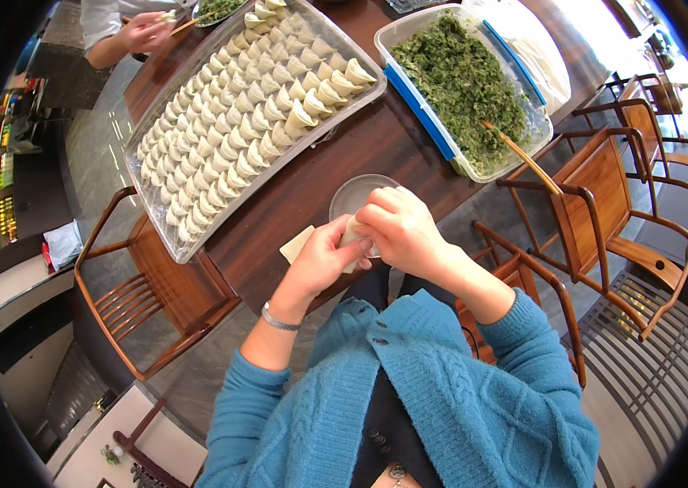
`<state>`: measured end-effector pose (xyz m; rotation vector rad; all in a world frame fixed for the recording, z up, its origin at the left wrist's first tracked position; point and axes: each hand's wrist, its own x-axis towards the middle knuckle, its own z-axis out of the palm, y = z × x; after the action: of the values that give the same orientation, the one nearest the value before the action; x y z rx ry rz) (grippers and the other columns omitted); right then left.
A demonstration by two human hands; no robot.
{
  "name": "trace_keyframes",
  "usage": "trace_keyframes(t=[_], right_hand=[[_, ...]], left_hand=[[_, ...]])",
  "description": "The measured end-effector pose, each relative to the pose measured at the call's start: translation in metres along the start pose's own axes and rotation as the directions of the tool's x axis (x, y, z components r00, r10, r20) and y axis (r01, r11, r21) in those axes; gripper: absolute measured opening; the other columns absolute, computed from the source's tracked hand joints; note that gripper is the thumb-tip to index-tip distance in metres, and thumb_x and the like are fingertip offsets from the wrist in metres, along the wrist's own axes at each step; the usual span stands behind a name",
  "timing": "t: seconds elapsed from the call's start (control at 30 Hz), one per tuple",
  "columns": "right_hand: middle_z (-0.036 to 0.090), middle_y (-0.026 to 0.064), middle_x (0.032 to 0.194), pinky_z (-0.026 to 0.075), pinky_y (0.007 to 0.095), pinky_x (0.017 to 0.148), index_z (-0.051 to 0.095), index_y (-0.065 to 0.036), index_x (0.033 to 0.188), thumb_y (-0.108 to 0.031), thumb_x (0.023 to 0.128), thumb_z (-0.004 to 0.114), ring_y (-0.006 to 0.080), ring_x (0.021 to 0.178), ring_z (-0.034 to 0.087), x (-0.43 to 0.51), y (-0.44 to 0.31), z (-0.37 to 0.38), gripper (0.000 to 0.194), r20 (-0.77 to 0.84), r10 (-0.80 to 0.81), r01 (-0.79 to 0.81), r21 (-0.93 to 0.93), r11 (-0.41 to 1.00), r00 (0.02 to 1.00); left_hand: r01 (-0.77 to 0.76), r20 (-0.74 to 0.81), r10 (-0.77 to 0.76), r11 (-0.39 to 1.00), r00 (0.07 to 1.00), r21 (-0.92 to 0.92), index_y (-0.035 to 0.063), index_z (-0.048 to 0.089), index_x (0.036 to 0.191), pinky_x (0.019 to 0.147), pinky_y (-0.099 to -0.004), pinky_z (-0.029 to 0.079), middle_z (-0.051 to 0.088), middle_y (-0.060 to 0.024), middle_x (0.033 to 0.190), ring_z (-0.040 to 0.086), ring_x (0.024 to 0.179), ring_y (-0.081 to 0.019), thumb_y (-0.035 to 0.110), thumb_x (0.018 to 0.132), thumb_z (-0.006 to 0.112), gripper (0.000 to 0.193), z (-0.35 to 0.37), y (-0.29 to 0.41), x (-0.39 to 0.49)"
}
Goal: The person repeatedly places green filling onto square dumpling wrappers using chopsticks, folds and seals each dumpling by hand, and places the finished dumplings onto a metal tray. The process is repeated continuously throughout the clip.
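My left hand (324,251) and my right hand (401,226) meet at the table's near edge, both gripping one dough wrapper (353,232) that is folded between the fingers. Whether it has filling inside is hidden. Flat, pale wrappers (297,244) show beside my left hand, partly covered by it. Just behind my hands, a small round dish (361,190) lies on the table, partly hidden. A large clear tray (283,163) of folded dumplings (222,122) in rows stands at the upper left. A plastic box holds chopped green filling (460,85), with chopsticks (524,157) resting in it.
Across the dark wooden table (319,161), another person's hand (147,32) holds a small piece of dough near a bowl of green filling (219,8). A white plastic bag (530,58) lies beyond the box. Wooden chairs (167,280) stand left and right.
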<state>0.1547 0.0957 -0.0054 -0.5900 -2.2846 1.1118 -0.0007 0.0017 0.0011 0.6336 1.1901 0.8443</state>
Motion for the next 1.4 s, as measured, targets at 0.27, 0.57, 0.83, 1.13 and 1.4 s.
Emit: trace_keyframes(t=[0.27, 0.57, 0.83, 1.13, 1.4], right_hand=[[0.053, 0.0124, 0.088, 0.046, 0.0369, 0.075, 0.056, 0.0, 0.092, -0.01, 0.079, 0.067, 0.0283, 0.084, 0.055, -0.02, 0.019, -0.004, 0.021, 0.008, 0.282, -0.27, 0.318, 0.909, 0.959], [0.062, 0.0067, 0.096, 0.053, 0.0315, 0.079, 0.053, -0.004, 0.093, -0.015, 0.094, 0.057, 0.0155, 0.087, 0.062, -0.058, 0.042, -0.004, 0.012, 0.107, 0.689, -0.257, 0.959, 0.118, 0.717], [0.064, 0.0088, 0.102, 0.053, 0.0393, 0.086, 0.054, -0.008, 0.095, -0.017, 0.095, 0.055, 0.0206, 0.097, 0.063, -0.073, 0.054, -0.005, 0.009, 0.093, 0.72, -0.006, 0.992, -0.123, 0.688], [0.064, 0.0086, 0.103, 0.052, 0.039, 0.087, 0.054, -0.008, 0.095, -0.017, 0.095, 0.055, 0.0209, 0.099, 0.063, -0.056, 0.041, 0.002, 0.009, 0.037, 0.698, 0.005, 0.998, -0.058, 0.715], [0.062, 0.0094, 0.104, 0.052, 0.0392, 0.088, 0.051, -0.006, 0.098, -0.017, 0.097, 0.053, 0.0205, 0.099, 0.062, -0.044, 0.032, 0.016, 0.011, -0.024, 0.678, 0.005, 1.0, 0.029, 0.735]], left_hand=[[0.26, 0.219, -0.243, 0.964, 0.945, -0.052, 0.0009, 0.059, 0.101, 0.061, -0.023, 0.052, 0.064, -0.005, 0.081, 0.062, 0.066, -0.0102, 0.016, 0.091, 0.062, 0.019, 0.0, 0.018, 0.018], [0.191, 0.119, -0.198, 0.979, 0.973, 0.068, 0.0011, 0.061, 0.1, 0.06, -0.0244, 0.051, 0.066, -0.0061, 0.081, 0.064, 0.066, -0.013, 0.016, 0.086, 0.066, 0.021, -0.006, 0.012, 0.027], [0.014, 0.044, 0.307, -0.182, 0.951, 0.983, 0.0042, 0.067, 0.095, 0.077, -0.0413, 0.045, 0.055, -0.0126, 0.093, 0.055, 0.093, -0.0287, 0.005, 0.075, 0.061, 0.021, 0.019, -0.059, 0.069], [-0.43, -0.294, 0.55, 0.816, 0.782, 0.386, 0.0032, 0.065, 0.097, 0.077, -0.0252, 0.04, 0.047, -0.0025, 0.091, 0.045, 0.084, -0.013, -0.001, 0.078, 0.063, 0.019, 0.035, 0.001, 0.014], [-0.439, -0.398, 0.569, 0.817, 0.719, 0.375, -0.0001, 0.062, 0.099, 0.078, -0.0228, 0.038, 0.044, 0.0003, 0.094, 0.041, 0.084, -0.0096, -0.005, 0.079, 0.066, 0.021, 0.04, 0.003, 0.02]])
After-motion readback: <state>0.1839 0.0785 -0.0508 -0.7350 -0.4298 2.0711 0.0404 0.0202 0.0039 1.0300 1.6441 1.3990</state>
